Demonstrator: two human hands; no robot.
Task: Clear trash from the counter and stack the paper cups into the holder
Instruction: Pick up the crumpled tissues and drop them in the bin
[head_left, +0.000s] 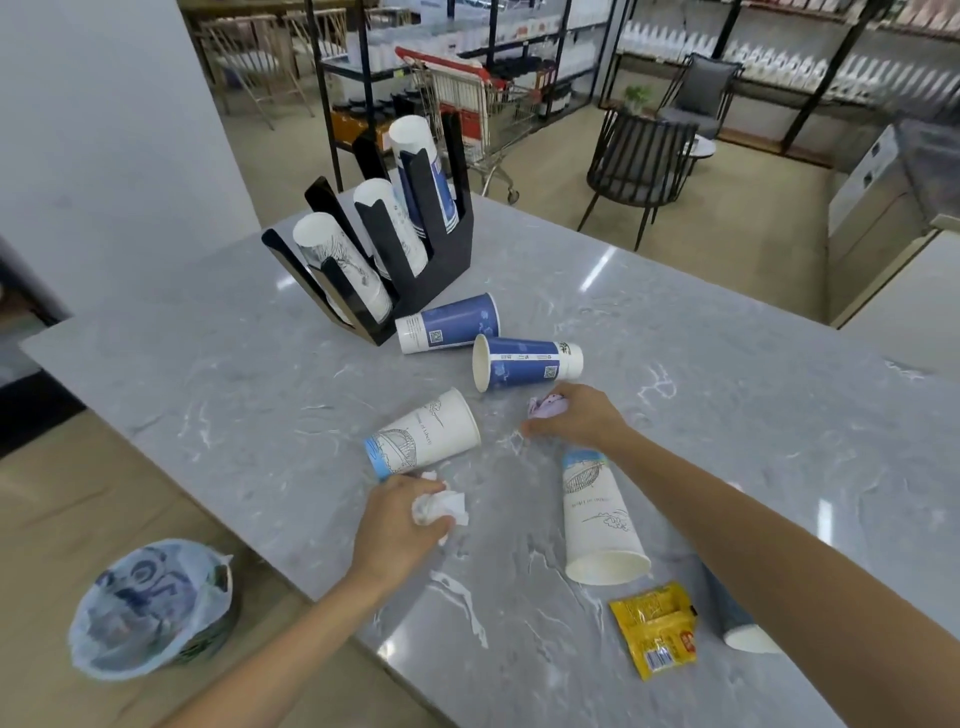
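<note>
Grey counter (727, 322): both hands clutch crumpled tissues amid fallen cups.

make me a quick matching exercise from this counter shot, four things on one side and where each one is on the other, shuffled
Things:
1. white crumpled tissue
2. yellow packet
3. black cup holder
4. lined trash bin

Places:
A. on the floor, left of the counter
B. at the far left part of the counter, with cup stacks in its slots
C. in the left hand
D. flat on the counter near its front edge, beside the mouth of a lying white cup

Pairs: 1-C, 2-D, 3-B, 4-A
</note>
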